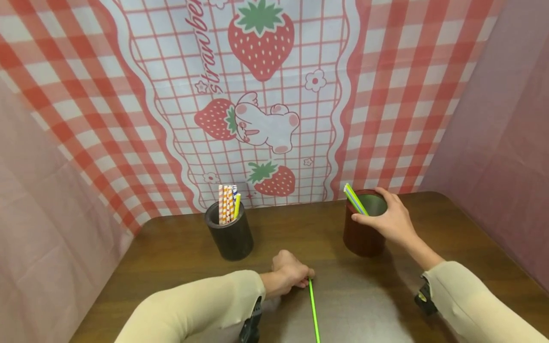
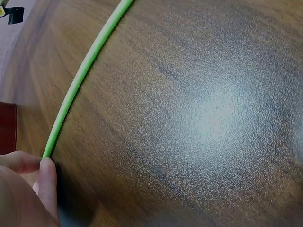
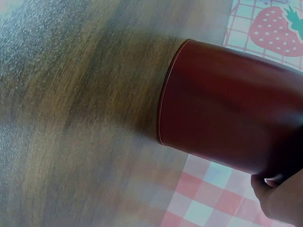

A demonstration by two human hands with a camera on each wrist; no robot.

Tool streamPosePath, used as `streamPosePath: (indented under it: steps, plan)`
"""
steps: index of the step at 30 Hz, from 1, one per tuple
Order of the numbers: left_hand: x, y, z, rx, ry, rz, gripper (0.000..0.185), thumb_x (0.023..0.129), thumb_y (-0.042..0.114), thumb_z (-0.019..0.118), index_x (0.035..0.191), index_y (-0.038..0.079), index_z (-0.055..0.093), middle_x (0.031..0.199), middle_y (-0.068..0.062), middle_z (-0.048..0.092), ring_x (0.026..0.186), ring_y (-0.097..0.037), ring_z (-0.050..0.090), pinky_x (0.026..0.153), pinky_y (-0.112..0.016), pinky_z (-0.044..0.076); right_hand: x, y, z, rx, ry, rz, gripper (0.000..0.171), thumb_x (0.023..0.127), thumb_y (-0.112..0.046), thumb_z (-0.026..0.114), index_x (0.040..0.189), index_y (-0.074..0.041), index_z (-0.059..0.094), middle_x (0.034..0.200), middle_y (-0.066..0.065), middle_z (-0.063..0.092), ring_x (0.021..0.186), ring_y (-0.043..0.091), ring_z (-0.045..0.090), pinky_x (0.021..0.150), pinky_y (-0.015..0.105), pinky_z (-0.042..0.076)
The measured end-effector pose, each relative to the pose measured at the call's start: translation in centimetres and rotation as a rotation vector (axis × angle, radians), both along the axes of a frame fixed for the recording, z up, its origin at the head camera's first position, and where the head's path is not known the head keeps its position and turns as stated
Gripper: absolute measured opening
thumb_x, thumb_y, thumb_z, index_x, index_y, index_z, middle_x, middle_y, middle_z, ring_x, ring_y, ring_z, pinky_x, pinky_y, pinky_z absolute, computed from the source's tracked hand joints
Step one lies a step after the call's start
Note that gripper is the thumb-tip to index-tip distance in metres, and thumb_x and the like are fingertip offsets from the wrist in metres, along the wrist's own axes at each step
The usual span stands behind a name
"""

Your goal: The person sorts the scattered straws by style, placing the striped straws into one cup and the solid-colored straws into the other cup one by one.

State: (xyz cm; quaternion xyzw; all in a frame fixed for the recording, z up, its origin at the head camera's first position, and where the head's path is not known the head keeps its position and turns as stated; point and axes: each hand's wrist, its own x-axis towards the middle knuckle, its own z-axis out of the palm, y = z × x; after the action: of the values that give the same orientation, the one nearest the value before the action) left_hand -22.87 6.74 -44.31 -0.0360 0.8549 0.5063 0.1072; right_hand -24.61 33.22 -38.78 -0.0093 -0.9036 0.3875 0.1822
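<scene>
A long, thin green straw [image 1: 314,309] lies over the middle of the table, its far end pinched between thumb and finger of my left hand [image 1: 290,271]. The left wrist view shows that pinch on the straw [image 2: 78,80] close up. My right hand [image 1: 392,221] grips the dark red cup [image 1: 364,238] near its top, thumb at the front and fingers on the far right of the rim. Several green, yellow and blue straws [image 1: 355,199] lean inside this cup. In the right wrist view the cup [image 3: 222,104] fills the right side, and most of the hand is cut off.
A black cup [image 1: 233,240] stands at the back left of the wooden table [image 1: 296,233]. It holds several striped paper straws [image 1: 226,205] and a yellow straw [image 1: 237,207]. Behind the table hangs a strawberry-print cloth [image 1: 266,119], with pink curtains [image 1: 493,143] on both sides.
</scene>
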Motion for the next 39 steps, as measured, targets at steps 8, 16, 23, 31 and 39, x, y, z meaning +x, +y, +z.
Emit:
streamPosePath:
  steps: [8, 16, 23, 31, 39]
  plan:
    - [0.0, 0.1, 0.1, -0.034, 0.036, -0.006, 0.022, 0.061, 0.000, 0.082, 0.059, 0.004, 0.061, 0.045, -0.007, 0.060, 0.035, -0.010, 0.057, 0.039, -0.024, 0.049, 0.1, 0.0, 0.1, 0.000, 0.001, 0.000, 0.098, 0.072, -0.048, 0.080, 0.146, -0.004, 0.033, 0.134, 0.028, 0.040, 0.105, 0.040, 0.045, 0.072, 0.045, 0.042]
    - [0.0, 0.1, 0.2, -0.019, 0.011, -0.013, 0.021, 0.062, 0.001, 0.081, 0.060, 0.003, 0.060, 0.045, -0.006, 0.059, 0.033, -0.009, 0.054, 0.038, -0.023, 0.048, 0.1, 0.0, -0.1, 0.006, -0.001, -0.005, 0.097, 0.073, -0.048, 0.080, 0.146, -0.003, 0.033, 0.134, 0.028, 0.040, 0.105, 0.040, 0.045, 0.074, 0.048, 0.043]
    - [-1.2, 0.1, 1.7, 0.158, 0.001, -0.013, 0.009, 0.067, 0.001, 0.074, 0.064, 0.001, 0.066, 0.050, -0.008, 0.062, 0.035, -0.006, 0.053, 0.044, -0.027, 0.052, 0.0, 0.1, -0.1, 0.004, 0.008, -0.007, 0.098, 0.072, -0.048, 0.080, 0.146, -0.004, 0.034, 0.134, 0.028, 0.041, 0.106, 0.041, 0.045, 0.075, 0.049, 0.043]
    - [-3.1, 0.8, 4.9, 0.218, 0.042, 0.036, 0.008, 0.070, 0.006, 0.075, 0.069, 0.001, 0.069, 0.055, -0.010, 0.066, 0.043, -0.012, 0.061, 0.055, -0.033, 0.056, 0.1, 0.1, 0.0, 0.008, 0.011, -0.009, 0.099, 0.071, -0.048, 0.081, 0.146, -0.004, 0.034, 0.134, 0.028, 0.041, 0.108, 0.041, 0.045, 0.077, 0.051, 0.043]
    - [-4.3, 1.5, 8.8, 0.290, 0.139, 0.061, 0.005, 0.072, 0.010, 0.073, 0.072, 0.005, 0.072, 0.061, -0.011, 0.069, 0.061, -0.027, 0.070, 0.053, -0.028, 0.055, 0.2, 0.0, 0.1, 0.009, 0.006, -0.003, 0.098, 0.072, -0.048, 0.080, 0.145, -0.003, 0.034, 0.134, 0.028, 0.041, 0.107, 0.041, 0.045, 0.076, 0.050, 0.043]
